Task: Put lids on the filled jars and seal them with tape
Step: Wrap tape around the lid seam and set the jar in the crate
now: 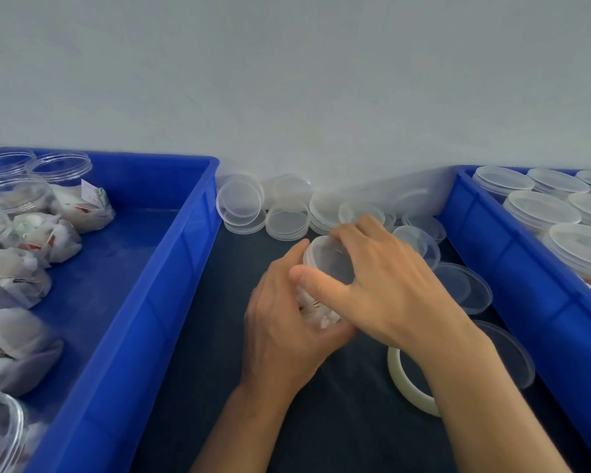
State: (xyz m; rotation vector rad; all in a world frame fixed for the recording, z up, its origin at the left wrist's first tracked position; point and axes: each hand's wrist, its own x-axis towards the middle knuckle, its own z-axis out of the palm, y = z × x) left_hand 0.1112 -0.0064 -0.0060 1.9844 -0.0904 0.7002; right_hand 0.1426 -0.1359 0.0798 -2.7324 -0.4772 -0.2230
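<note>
A: Centre of the dark tabletop [191,387], between the two blue bins: both hands are on one jar [321,315]. The left hand [280,332] wraps its body from below, fingers curled round it.

B: And the right hand [386,285] sits over the lid [328,257], fingers bent across the far rim, thumb lying on the near edge. Is the lid fully seated?

A: Can't tell; the hands hide most of the rim, and of the jar only a patch of white packets shows.

B: The tape [406,387] lies flat just beside the right wrist, half hidden under the forearm.

A: Loose lids [287,220] are heaped along the wall, clear on clear, so hard to count. The left bin [171,254] holds open filled jars, cut off at the edge.

B: The right bin [512,268] holds lidded jars, also cropped.
</note>
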